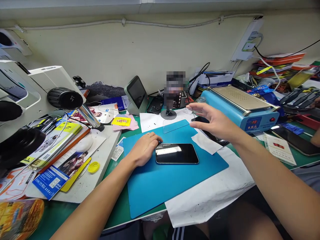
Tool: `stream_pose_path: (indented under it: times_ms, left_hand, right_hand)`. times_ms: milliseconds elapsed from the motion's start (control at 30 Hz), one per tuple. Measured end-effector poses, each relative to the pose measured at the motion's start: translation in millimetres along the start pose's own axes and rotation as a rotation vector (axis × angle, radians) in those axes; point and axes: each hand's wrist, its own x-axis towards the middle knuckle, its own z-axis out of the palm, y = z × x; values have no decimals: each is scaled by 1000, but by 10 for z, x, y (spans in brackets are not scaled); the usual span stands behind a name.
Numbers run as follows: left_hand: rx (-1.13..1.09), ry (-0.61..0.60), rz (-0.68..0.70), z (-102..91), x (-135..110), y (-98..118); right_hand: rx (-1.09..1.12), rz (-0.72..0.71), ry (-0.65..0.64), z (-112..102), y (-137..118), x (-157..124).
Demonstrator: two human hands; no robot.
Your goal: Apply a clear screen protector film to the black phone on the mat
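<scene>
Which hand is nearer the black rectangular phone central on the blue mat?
Left. Left hand flanks the phone at its left end; right hand raised past its far right corner.

blue mat point(160, 190) free along its near edge; phone point(177, 157) blocks the middle, blue machine point(223, 111) the back right

A smartphone point(177, 155) with a dark, glossy screen and slim pale rim is lying flat, face up, near the middle of the blue mat point(152, 190), its length running nine to three o'clock, a white reflection gleaming toward ten.
</scene>
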Motion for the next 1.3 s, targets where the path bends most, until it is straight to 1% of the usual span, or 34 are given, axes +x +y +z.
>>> stream_pose_path:
  times_ms: [100,200,300,367,500,667,767,900,1000,1067,1100,1200,1300]
  left_hand:
    - [13,-13,14,0,9,-4]
    - [20,-20,10,-1,14,0]
    - [29,-22,7,1,13,5]
    - [34,-21,12,5,9,6]
    - [42,-16,22,9,3,7]
    - [44,-12,25,6,3,8]
    - [45,-18,25,5,2,7]
    - [41,-19,21,8,1,-1]
    - [38,-20,18,12,3,-9]
    - [37,-23,13,15,4,-14]
    - [38,-25,11,16,4,-15]
    - [38,-30,5,18,3,-17]
    - [41,-26,5,15,2,-12]
  right_hand:
    - [-125,104,25,109,301,-189]
    - [-189,134,9,203,396,-460]
    - [-229,122,-35,271,353,-689]
    - [-245,106,-61,305,315,-766]
    - [-258,90,-94,339,287,-753]
    - [-243,99,-79,347,226,-706]
    - [-202,89,-83,362,101,-789]
    - [-152,36,-145,411,-73,-1002]
    - [-175,-6,-105,488,-114,-1121]
    - [-226,-31,-83,566,-105,-1144]
    - [-254,-35,-99,608,-98,-1142]
    - [-328,-4,-205,707,-91,-1134]
    - [-370,25,-271,716,-116,-1219]
